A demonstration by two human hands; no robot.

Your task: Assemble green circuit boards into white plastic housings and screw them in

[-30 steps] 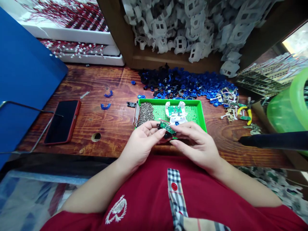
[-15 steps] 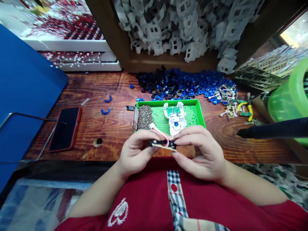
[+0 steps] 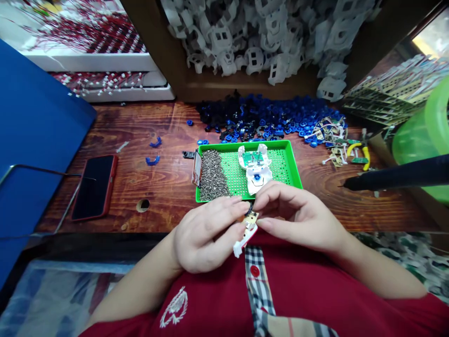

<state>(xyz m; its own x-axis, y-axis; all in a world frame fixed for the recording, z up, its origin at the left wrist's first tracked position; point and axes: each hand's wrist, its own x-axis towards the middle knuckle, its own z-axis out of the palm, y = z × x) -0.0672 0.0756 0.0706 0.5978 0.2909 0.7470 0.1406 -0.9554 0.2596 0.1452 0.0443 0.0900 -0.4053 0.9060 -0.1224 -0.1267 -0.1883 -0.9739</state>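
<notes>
Close to my chest, my left hand grips a small tan circuit board with a white connector on a short cable hanging toward me. A black part shows at the board's far end, mostly behind my fingers. My right hand pinches the board's right edge between thumb and fingers. Just beyond my hands lies a green perforated tray. Inside it are a heap of small screws on the left and white plastic housings, one with a green board, the other with a blue button.
Blue and black plastic parts are piled behind the tray. Yellow-handled pliers lie right among small boards. A dark rod-like tool juts in from the right. A phone lies left, near a bent metal rod. White shells fill a box behind.
The board has been turned in my hands: its flat face now shows and its cable hangs toward me instead of away. My left hand has rolled over it, with its back upward.
</notes>
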